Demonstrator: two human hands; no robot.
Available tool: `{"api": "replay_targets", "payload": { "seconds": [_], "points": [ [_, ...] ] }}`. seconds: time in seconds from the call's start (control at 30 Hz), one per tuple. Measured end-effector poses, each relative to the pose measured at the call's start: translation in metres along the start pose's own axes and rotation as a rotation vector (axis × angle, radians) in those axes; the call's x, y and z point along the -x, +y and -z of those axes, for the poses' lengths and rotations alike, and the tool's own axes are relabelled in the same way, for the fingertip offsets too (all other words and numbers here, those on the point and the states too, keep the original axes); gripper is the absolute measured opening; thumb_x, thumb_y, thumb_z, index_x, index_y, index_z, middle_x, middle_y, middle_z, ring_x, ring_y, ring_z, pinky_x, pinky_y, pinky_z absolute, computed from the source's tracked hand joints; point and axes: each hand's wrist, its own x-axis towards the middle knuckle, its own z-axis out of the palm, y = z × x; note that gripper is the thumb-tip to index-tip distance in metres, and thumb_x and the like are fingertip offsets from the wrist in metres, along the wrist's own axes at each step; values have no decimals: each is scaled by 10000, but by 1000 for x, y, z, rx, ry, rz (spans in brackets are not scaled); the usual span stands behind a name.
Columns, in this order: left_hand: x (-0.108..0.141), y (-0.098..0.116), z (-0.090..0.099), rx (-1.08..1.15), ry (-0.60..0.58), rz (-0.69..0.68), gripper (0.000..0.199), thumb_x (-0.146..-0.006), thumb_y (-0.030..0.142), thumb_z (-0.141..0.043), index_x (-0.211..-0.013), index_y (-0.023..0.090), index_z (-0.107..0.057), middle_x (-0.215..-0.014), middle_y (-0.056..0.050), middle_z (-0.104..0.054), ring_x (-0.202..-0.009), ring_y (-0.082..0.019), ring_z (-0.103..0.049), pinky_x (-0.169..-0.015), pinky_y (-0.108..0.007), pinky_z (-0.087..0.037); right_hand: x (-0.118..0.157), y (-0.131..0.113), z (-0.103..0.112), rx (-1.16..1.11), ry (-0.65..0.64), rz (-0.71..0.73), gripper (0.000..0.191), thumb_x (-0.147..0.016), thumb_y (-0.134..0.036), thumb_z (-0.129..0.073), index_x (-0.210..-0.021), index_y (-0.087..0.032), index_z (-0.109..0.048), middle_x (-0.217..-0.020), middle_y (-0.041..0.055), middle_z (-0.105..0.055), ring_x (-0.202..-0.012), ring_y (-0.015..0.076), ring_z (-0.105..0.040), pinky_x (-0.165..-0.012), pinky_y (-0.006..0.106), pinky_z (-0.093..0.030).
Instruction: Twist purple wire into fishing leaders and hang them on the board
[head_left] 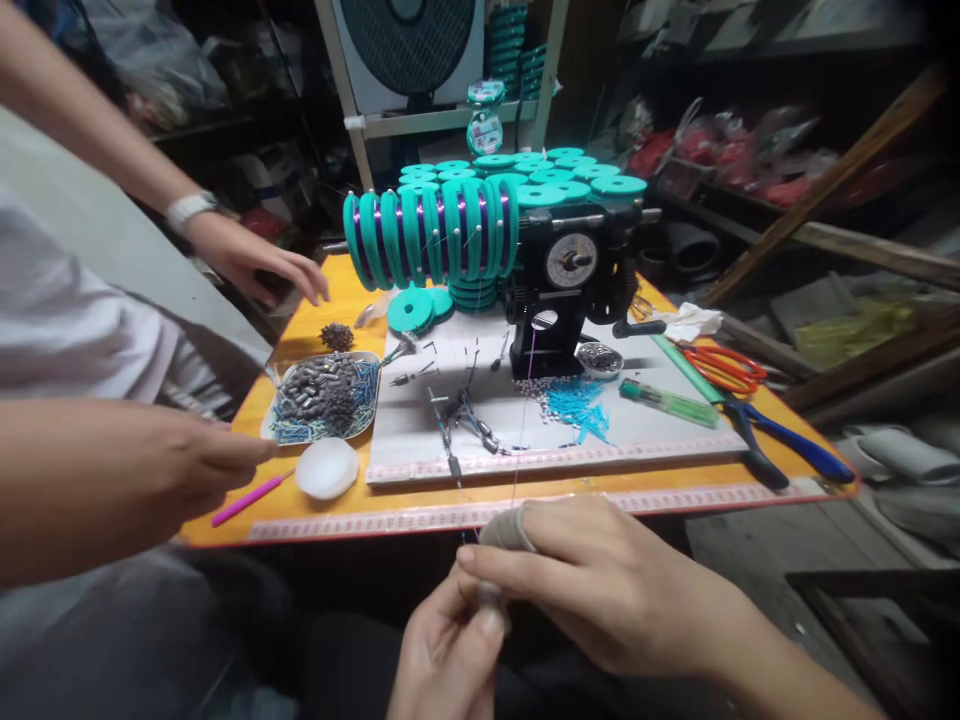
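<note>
Low in the head view, my left hand [450, 645] and my right hand [615, 575] meet just off the table's front edge, fingers pinched together. A grey wrap [510, 530] covers a fingertip of my right hand. Thin fishing line [532, 365] runs from the black winding machine [574, 265] down to my fingers. A second strand reaches them from a string of swivels and sinkers [442, 430] on the white board [405, 455]. What lies between the fingertips is mostly hidden. Teal foam spools [431, 235] with purple line sit in a row on the machine's shaft.
At left, another person's hands [251, 255] [180, 475] reach over the table. Nearby are a tray of sinkers [322, 395], a white cup [327, 468] and a pink hook tool [251, 500]. Blue sleeves [577, 405], pliers [795, 440] and orange scissors [724, 370] lie right.
</note>
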Motion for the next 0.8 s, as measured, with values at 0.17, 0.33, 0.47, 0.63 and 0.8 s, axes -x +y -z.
{"api": "replay_targets", "payload": {
  "seconds": [0.17, 0.33, 0.47, 0.63, 0.8],
  "points": [
    [-4, 4, 9, 24, -75, -77, 173, -670, 288, -800, -640, 160, -688, -794, -54, -571, -772, -185, -543, -800, -309, -437, -5, -6, -1, -301, -99, -120, 313, -960, -110, -474, -1233, -187, -607, -1041, 85, -669, -926, 170, -635, -772, 267, -524],
    [-7, 4, 17, 47, -171, -58, 162, -733, 287, -753, -708, 139, -693, -783, -25, -493, -725, -135, -461, -702, -246, -399, -8, -6, -3, -327, -33, -181, 160, -967, -141, -501, -987, -173, -656, -886, 47, -618, -766, 137, -606, -647, 230, -498],
    [-6, 7, 18, 59, -206, -25, 179, -778, 309, -716, -749, 135, -686, -776, -24, -472, -719, -130, -433, -687, -238, -372, -7, -7, -4, -355, -15, -186, 141, -961, -116, -504, -970, -168, -635, -866, 37, -590, -752, 124, -577, -642, 215, -478],
    [-6, 8, 20, 77, -253, -10, 203, -804, 337, -684, -742, 143, -668, -809, -27, -488, -775, -138, -428, -736, -237, -351, -8, -7, -4, -423, 26, -169, 125, -948, -75, -518, -961, -135, -628, -862, 39, -571, -764, 100, -549, -663, 176, -448],
    [-2, 11, 20, 40, -253, 40, 174, -800, 326, -693, -780, 154, -676, -808, -28, -502, -784, -148, -438, -758, -250, -351, -6, -8, -3, -447, 25, -182, 141, -940, -51, -512, -958, -135, -624, -850, 32, -566, -758, 96, -537, -668, 176, -435]
  ]
}}
